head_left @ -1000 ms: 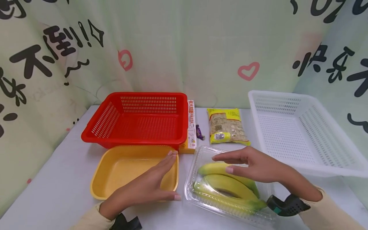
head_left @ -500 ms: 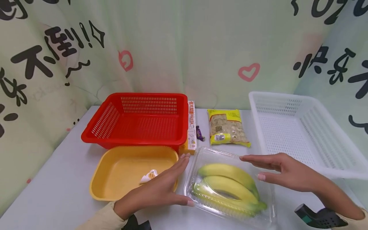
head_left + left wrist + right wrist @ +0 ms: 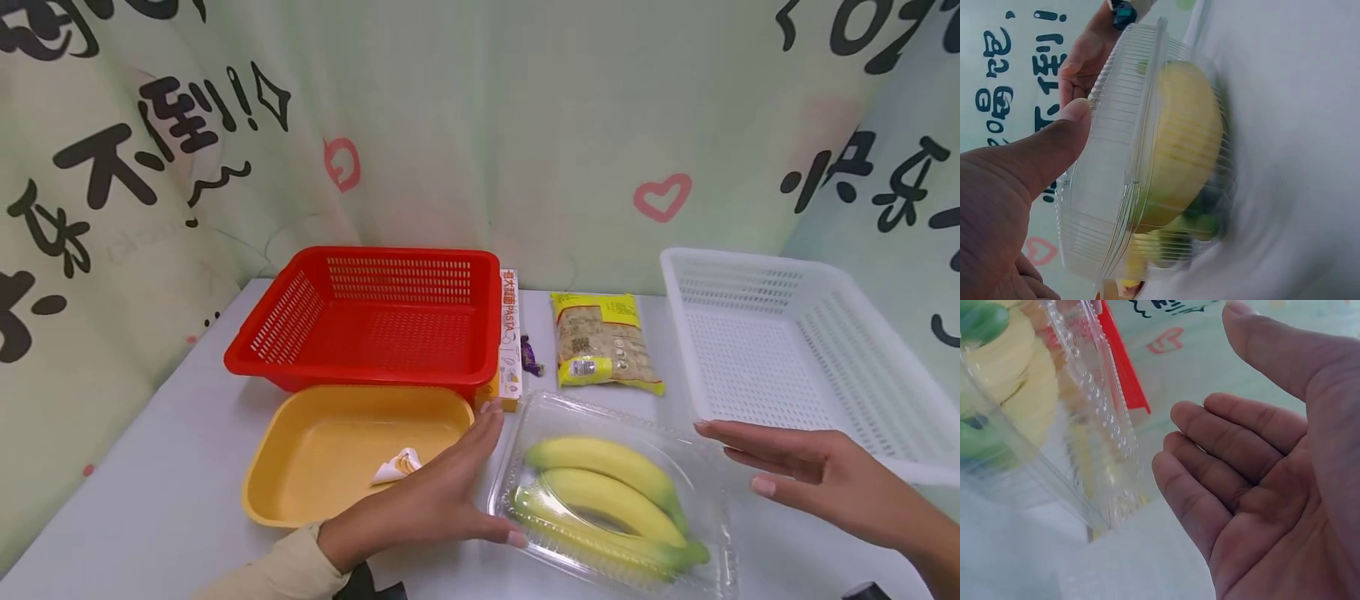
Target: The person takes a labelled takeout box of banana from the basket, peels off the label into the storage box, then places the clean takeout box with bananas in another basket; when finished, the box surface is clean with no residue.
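A clear plastic clamshell box (image 3: pixel 693 467) stands on the table with several bananas (image 3: pixel 611 496) inside, its lid down. My left hand (image 3: pixel 442 500) is at the box's left side, fingers fairly straight and thumb apart, near the lid's left edge; in the left wrist view the thumb (image 3: pixel 1054 150) is beside the lid, and whether it touches cannot be told. Off the box's right side, my right hand (image 3: pixel 825 475) hovers with straight fingers and holds nothing; the right wrist view shows its palm (image 3: pixel 1272 500) bare and apart from the box.
Left of the box stands a yellow tub (image 3: pixel 330 450) with a small white-and-orange wrapper (image 3: pixel 399 467) in it. Behind are a red basket (image 3: pixel 360 367), a pasta box (image 3: pixel 510 333), a purple-wrapped candy (image 3: pixel 531 357) and a yellow-labelled bag (image 3: pixel 607 342). A white basket (image 3: pixel 690 367) is at the right.
My right hand has moved right, from above the bananas to beyond the box. My left hand has shifted right toward the box's left edge, uncovering the wrapper in the tub.
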`<state>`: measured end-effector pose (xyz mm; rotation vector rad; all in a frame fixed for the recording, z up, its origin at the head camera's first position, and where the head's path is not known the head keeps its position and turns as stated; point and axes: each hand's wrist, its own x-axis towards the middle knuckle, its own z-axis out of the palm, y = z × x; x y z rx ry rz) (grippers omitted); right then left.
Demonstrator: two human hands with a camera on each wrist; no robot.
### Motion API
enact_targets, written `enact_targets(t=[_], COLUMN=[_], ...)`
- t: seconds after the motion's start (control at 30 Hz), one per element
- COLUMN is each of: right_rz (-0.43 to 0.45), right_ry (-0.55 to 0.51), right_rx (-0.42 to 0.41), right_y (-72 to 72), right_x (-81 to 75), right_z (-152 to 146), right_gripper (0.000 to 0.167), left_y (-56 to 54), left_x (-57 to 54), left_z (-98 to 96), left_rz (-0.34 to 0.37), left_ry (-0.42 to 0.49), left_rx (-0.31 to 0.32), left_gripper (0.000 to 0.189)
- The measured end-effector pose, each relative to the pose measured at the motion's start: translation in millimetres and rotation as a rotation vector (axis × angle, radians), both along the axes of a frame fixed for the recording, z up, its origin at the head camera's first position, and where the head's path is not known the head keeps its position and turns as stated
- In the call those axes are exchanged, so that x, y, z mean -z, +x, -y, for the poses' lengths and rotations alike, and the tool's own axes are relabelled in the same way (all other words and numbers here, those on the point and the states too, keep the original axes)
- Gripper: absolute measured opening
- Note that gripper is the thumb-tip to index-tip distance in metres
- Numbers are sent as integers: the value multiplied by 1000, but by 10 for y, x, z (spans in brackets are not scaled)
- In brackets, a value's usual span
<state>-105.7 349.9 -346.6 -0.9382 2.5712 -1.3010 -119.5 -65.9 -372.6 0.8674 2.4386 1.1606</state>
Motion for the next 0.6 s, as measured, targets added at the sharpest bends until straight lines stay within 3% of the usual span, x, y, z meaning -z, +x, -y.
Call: enact_targets(t=[0.13,0.33,0.6], right_rz=[57,90,175], right_ry=[-7,-30,75], right_rx=[65,93,183], right_y=[67,122,130], right_x=[71,141,253], right_z=[-152,-277,-289], right_gripper=[51,47,40], left_y=[15,36,53], left_x=[5,-1,15], left_z=[-36,-74,-106], left_rz=[10,-39,-32], left_ry=[3,16,21], left_rx=[-2,15,22], left_gripper=[128,129,128])
